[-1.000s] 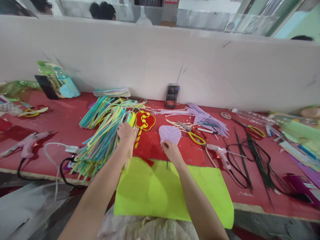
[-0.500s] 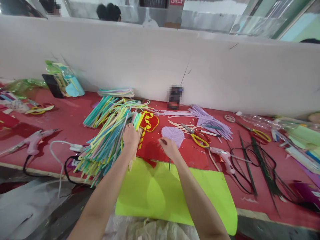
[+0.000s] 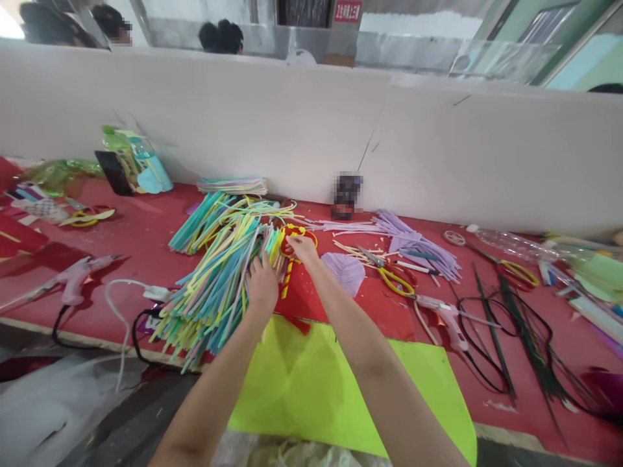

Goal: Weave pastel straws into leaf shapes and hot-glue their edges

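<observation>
Your left hand, fingers partly spread, touches the pastel stem pile on the desk; your right hand, fingers bent, reaches the red-and-yellow ornament, grip unclear.

On the table, the stems lie left of the leaf, the pliers right of it, and the bottles stand behind and left of the stems.
</observation>
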The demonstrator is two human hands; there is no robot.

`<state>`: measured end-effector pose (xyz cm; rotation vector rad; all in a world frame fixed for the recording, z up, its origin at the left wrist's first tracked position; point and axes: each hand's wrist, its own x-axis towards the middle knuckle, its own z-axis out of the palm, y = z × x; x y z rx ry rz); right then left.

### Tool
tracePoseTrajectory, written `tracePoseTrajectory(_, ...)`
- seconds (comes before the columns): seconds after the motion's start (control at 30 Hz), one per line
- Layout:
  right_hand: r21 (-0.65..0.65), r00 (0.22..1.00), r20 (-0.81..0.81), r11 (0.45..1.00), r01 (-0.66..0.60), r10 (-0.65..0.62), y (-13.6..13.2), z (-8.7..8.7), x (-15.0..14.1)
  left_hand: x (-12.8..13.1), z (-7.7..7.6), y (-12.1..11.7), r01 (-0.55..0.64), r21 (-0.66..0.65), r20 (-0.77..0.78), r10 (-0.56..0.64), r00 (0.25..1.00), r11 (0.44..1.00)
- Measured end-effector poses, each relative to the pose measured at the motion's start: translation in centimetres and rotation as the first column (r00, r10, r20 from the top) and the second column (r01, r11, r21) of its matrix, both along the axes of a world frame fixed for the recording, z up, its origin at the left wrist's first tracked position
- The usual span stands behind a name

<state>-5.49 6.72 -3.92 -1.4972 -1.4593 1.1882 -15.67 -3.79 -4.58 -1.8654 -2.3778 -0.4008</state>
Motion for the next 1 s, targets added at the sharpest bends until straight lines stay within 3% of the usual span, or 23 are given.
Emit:
tracePoseTrajectory(0.33,0.103,0.963,0.268,0.995,-0.014,-0.014,3.0,-1.0,-1.9,-0.8,0.5,0.0,-0.035,-0.088,0.077,0.041,0.996,0.996)
tracePoseTrajectory(0.6,0.198,0.949,0.296,0.979,0.050,-0.109,2.7,-0.5,-2.0,-1.0,0.0,-0.1,-0.039,-0.063,0.052,0.042,0.998,0.997)
tracePoseTrajectory(0.73,0.265,0.942,0.235,0.948,0.175,-0.239,4.2,0.7,-0.8,-0.9,0.4,-0.2,-0.046,-0.086,0.034,0.049,0.998,0.995)
tracePoseTrajectory(0.9,0.336,0.887,0.131,0.862,0.380,-0.443,7.9,3.6,3.5,-0.9,0.2,-0.2,-0.039,-0.085,0.012,0.040,0.999,0.996)
tracePoseTrajectory(1.0,0.379,0.862,0.087,0.817,0.435,-0.500,9.8,4.7,5.7,-0.9,-0.1,-0.2,-0.021,-0.079,0.010,0.022,1.000,0.997)
